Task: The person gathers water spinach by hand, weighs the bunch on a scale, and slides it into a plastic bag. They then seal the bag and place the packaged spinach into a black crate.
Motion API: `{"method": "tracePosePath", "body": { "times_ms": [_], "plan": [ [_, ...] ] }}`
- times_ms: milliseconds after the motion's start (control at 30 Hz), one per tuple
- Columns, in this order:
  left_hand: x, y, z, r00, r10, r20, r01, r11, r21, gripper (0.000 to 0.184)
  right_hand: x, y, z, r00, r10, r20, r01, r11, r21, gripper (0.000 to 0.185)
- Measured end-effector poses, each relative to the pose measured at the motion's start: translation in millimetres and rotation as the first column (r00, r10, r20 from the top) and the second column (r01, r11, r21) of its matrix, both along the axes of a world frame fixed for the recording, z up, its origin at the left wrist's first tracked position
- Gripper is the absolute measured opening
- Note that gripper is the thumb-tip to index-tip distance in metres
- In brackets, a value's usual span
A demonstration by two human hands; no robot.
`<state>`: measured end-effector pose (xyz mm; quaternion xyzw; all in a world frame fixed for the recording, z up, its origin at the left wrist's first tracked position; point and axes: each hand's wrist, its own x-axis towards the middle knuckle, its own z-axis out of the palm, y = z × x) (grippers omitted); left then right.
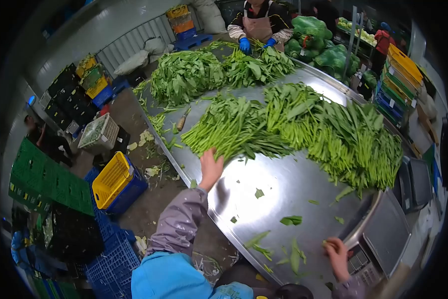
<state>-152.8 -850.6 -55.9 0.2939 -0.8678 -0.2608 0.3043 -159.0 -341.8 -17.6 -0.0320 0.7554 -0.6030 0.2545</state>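
My left hand [211, 168] reaches to the near edge of a pile of leafy green stalks [229, 127] on the metal table [278, 199]; its fingertips are at the stalk ends, and whether they grip any is hidden. My right hand [337, 254] is low on the right, fingers curled, beside a weighing scale [366, 266]; a small bit of something shows at its fingertips. A larger row of greens [343, 134] lies to the right. Near the table's left edge rests a knife with a wooden handle [182, 121]. Loose leaves [291, 220] are scattered between my hands.
Across the table a person in blue gloves [245, 46] handles more greens [186, 74]. At left stand a yellow crate [113, 182], green crates [49, 174] and blue pallets [112, 254]. Stacked crates [395, 84] and green net bags [311, 37] are at right.
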Motion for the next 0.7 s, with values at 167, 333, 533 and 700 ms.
{"method": "tracePosePath", "body": {
  "times_ms": [167, 333, 533, 700],
  "plan": [
    [-24.7, -76.1, 6.5, 0.978, 0.061, 0.2, -0.045, 0.995, -0.086, 0.045, -52.5, -215.9, -12.9, 0.877, 0.461, 0.133, -0.452, 0.887, -0.094, 0.034],
    [-45.6, -87.9, 20.9, 0.87, -0.013, 0.494, -0.056, 0.99, 0.126, 0.048, -87.0, -340.9, -26.4, 0.829, 0.428, 0.36, -0.375, 0.903, -0.209, 0.042],
    [-57.3, -74.9, 21.1, 0.841, -0.017, 0.541, -0.047, 0.993, 0.105, 0.045, -109.3, -415.0, -46.1, 0.855, 0.256, 0.451, -0.173, 0.961, -0.217, 0.044],
    [-49.6, 6.9, -19.7, 0.967, -0.027, 0.253, 0.086, 0.97, -0.227, 0.027, -101.8, -434.3, -52.7, 0.824, 0.283, 0.491, 0.036, 0.838, -0.545, 0.044]
  ]
}}
